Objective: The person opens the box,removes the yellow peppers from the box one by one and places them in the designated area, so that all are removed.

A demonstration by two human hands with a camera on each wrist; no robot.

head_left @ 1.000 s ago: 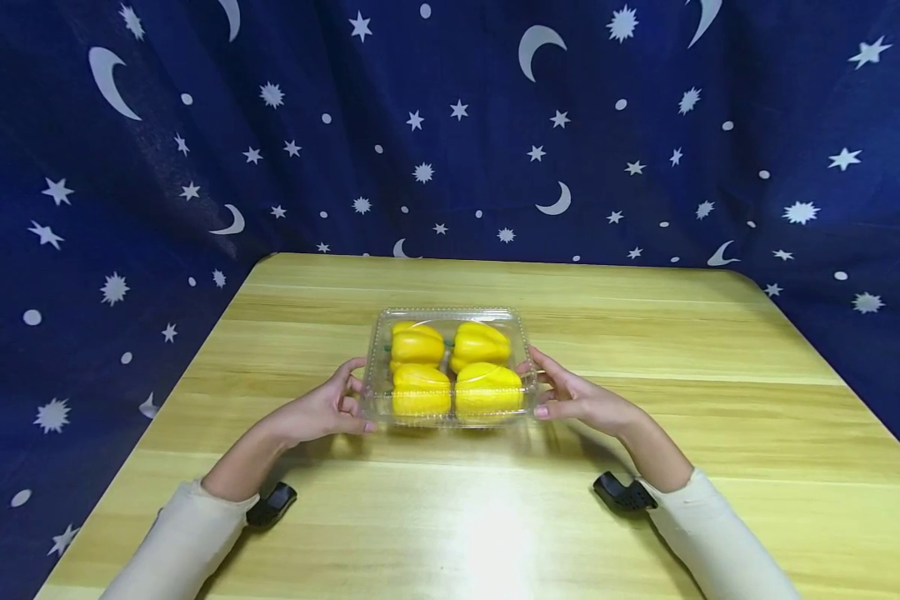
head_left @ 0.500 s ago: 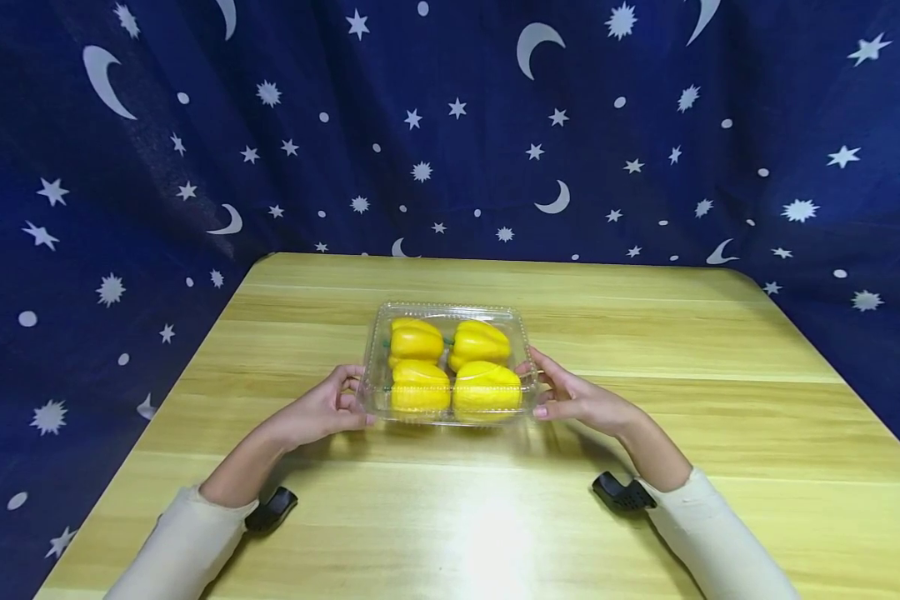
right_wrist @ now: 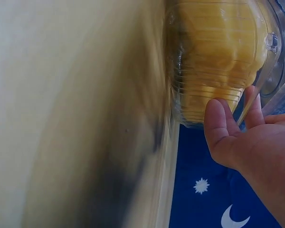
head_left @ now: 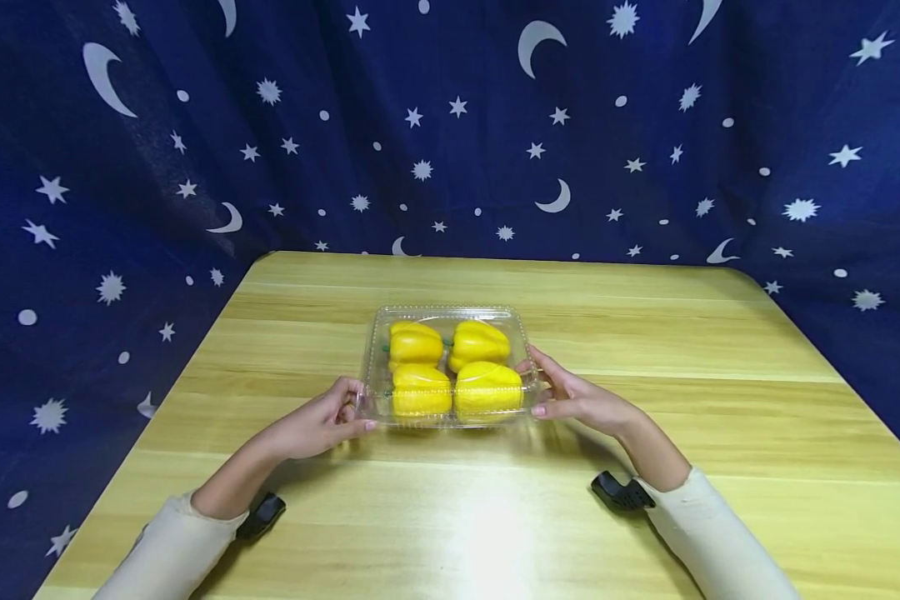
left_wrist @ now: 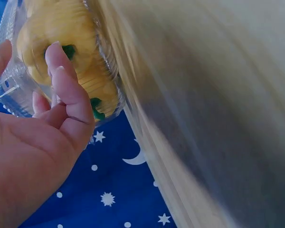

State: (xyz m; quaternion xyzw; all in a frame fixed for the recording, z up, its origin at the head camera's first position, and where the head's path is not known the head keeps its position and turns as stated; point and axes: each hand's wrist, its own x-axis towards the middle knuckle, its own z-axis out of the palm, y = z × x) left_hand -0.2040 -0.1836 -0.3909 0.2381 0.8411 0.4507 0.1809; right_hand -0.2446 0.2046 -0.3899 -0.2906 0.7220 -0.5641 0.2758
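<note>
A clear plastic clamshell container [head_left: 447,312] with a closed lid sits at the middle of the table. Inside are several yellow bell peppers, including a far-right pepper [head_left: 480,344] and a near-left pepper [head_left: 422,390]; green stems show in the left wrist view. My left hand [head_left: 311,427] holds the container's left side, thumb at the near corner and fingers bent against the side wall. On the opposite side my right hand [head_left: 581,402] grips the edge, thumb in front and index finger farther back. The remaining right fingers are partly hidden behind the clear plastic.
The light wooden table [head_left: 645,333] ends in a far edge against a dark blue curtain [head_left: 450,167] with moons and stars. A black wrist device [head_left: 261,517] is on the left wrist, and a similar device [head_left: 622,492] on the right.
My left hand has slid slightly toward me along the container's side, its fingers drawing in. The container's far edge rose slightly, then lowered again. My right hand has barely moved.
</note>
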